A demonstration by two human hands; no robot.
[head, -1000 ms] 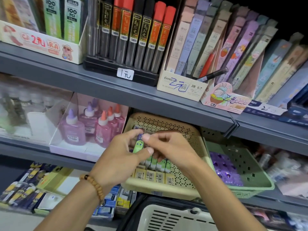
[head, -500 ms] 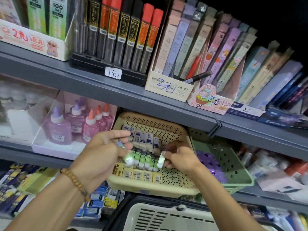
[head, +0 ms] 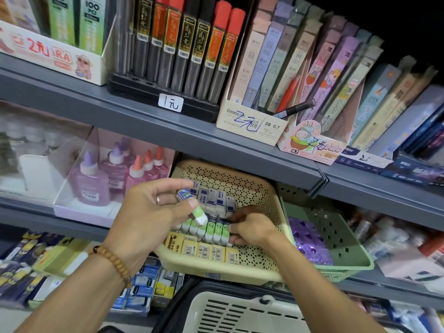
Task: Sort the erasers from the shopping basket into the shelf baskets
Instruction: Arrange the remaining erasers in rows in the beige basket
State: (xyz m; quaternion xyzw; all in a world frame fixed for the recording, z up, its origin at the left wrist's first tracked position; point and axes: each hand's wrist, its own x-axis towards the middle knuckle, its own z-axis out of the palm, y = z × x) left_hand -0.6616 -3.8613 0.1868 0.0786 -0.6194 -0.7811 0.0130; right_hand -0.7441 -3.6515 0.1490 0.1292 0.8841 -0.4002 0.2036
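Erasers [head: 217, 230] stand side by side in the tan basket [head: 269, 203] on the shelf [head: 168, 131]. They make three neat rows, so each kind stays with its own kind. The back row has blue and white sleeves. The middle row is green with a little face on each sleeve and a white end. The front row is yellow with black bar codes.

The right hand [head: 249, 228] is down in the basket at the end of the green row. Its fingers [head: 234, 228] are curled on the last green eraser there, I think to tuck it in tight beside the others.

The left hand [head: 153, 210] waits just above the rows. Its thumb and fingers pinch a spare eraser [head: 192, 205], green with a white tip, held ready for the next turn.

A green basket [head: 346, 239] sits touching the tan one on its right, with purple things inside. The white shopping basket [head: 240, 313] is below, close to the person, so more erasers are easy to reach. Pink glue bottles [head: 92, 181] stand to the left.
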